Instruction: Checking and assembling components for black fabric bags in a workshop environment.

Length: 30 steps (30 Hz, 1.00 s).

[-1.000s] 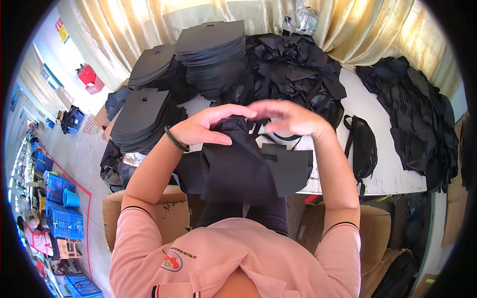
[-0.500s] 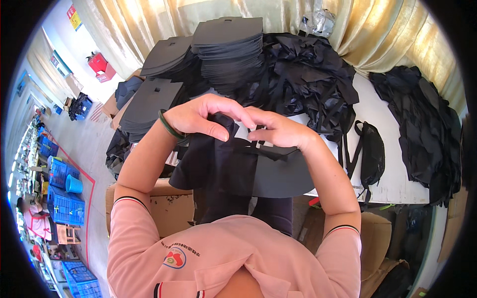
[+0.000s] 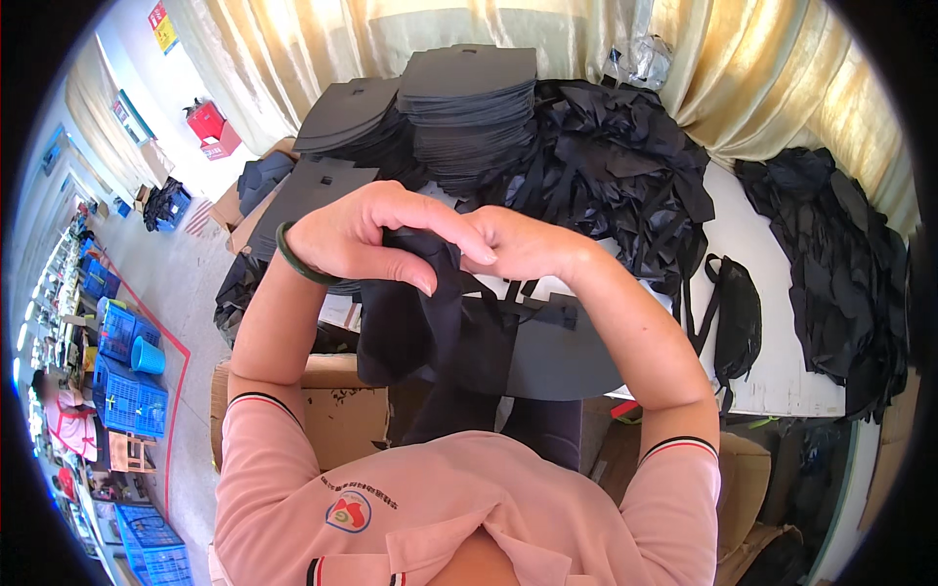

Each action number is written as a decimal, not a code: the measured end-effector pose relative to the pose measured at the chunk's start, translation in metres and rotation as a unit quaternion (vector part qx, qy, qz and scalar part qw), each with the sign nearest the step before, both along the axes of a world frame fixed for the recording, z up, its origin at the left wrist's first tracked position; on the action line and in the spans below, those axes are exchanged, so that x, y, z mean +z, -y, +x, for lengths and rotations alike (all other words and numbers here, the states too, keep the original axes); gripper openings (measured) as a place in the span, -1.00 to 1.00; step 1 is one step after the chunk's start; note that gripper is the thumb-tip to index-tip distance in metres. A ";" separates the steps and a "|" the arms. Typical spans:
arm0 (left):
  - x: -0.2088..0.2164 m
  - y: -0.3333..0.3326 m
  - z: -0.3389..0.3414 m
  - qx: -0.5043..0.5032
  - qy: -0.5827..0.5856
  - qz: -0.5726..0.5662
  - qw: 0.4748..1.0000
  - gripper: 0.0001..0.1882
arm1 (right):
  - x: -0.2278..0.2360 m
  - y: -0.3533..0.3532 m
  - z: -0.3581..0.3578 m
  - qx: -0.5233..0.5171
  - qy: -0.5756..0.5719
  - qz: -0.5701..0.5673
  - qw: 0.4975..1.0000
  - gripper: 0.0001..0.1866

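Note:
My left hand (image 3: 376, 230), with a dark green bangle at the wrist, curves over a piece of black fabric (image 3: 405, 327). The fabric bunches up between its thumb and fingers and hangs toward my lap. Against its fingertips my right hand (image 3: 528, 242) is closed, its fingertips mostly hidden, so what it pinches cannot be made out. Below my right hand, a dark grey flat panel (image 3: 572, 347) with a rounded lower edge lies at the table's front edge, beside the black fabric. Short black straps show under the hands.
Tall stacks of dark grey panels (image 3: 469, 98) stand at the back, with a heap of black fabric pieces (image 3: 625, 166) beside them. A small black pouch (image 3: 738, 317) and another black pile (image 3: 840, 264) lie right on the white table (image 3: 782, 376). An open cardboard box (image 3: 342, 425) sits below left.
My left hand has moved slightly left and the black fabric with it, now more bunched and folded. The right hand has curled its fingers in. The view has shifted slightly.

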<state>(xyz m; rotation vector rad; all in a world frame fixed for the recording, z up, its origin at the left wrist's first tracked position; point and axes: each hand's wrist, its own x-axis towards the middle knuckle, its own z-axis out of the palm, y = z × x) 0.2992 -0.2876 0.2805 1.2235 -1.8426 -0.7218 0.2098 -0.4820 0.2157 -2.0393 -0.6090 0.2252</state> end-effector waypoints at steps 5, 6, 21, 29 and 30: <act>-0.009 -0.021 0.002 0.114 -0.018 0.043 0.992 -0.43 | 0.008 0.047 -0.003 -0.114 0.137 0.108 0.978 -0.96; -0.013 -0.023 0.005 0.114 -0.017 0.042 0.992 -0.43 | 0.016 0.057 -0.007 -0.140 0.162 0.111 0.970 -0.95; -0.015 -0.006 -0.003 0.094 0.119 -0.013 0.988 -0.47 | 0.002 0.048 -0.005 -0.054 0.108 0.065 0.991 -0.90; -0.023 0.004 0.001 0.093 0.128 -0.052 0.986 -0.55 | 0.020 0.045 -0.013 -0.046 0.221 0.001 0.974 -0.48; -0.022 0.008 -0.001 0.090 0.128 -0.053 0.986 -0.55 | 0.017 0.036 -0.013 -0.029 0.194 -0.016 0.981 -0.46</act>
